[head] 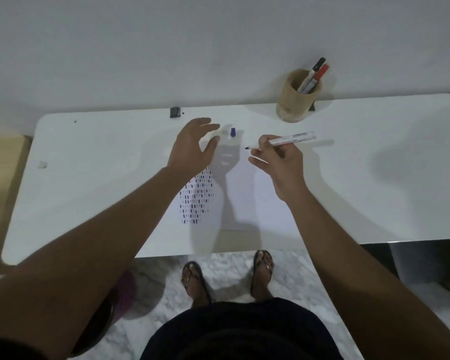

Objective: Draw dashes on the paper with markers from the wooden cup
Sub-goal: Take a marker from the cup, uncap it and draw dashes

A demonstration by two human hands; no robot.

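My right grip [276,159] is clenched around an uncapped marker [291,139], dark tip pointing left and raised off the paper [247,201]. My left grip [192,146] is released, fingers spread, hovering over the far edge of the sheet just beside a small blue cap [233,132] that lies on the tabletop [374,178]. The paper lies flat in front of me, with columns of dark dashes [196,201] filling its left part and the right part bare. The wooden cup [298,96] stands well apart at the far right, with a black-capped marker [312,74] and a red-capped one [318,77] inside.

I judge the main risk is the sheet sliding when the tip drags, since neither hand presses it down. The exposed tip could also brush my left fingers or stray across the tabletop. The loose cap might roll off if nudged.

There is printing on the marker barrel, but it is too small to read.
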